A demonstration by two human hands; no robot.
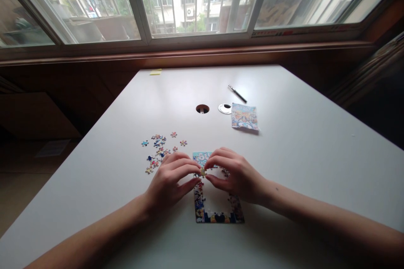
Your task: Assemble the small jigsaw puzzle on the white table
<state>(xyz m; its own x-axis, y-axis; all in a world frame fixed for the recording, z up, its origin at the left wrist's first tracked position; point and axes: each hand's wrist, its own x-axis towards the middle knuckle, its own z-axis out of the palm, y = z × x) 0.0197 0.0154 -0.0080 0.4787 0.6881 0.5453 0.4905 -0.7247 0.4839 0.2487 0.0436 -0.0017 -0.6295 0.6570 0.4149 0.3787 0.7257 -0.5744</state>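
Observation:
Between the fingertips of my left hand and my right hand is a small yellowish jigsaw puzzle piece. Both hands pinch it from opposite sides, just above the jigsaw puzzle. The puzzle lies flat, its colourful border joined around a white gap in the middle. My hands cover parts of its upper left and right sides. Left of it, beside my left hand, loose puzzle pieces are scattered, several in a loose cluster.
Behind my right hand lies a printed packet, with a dark pen beyond it. A round metal cover sits beside a cable hole in the white table. A yellow sticky note is at the far edge.

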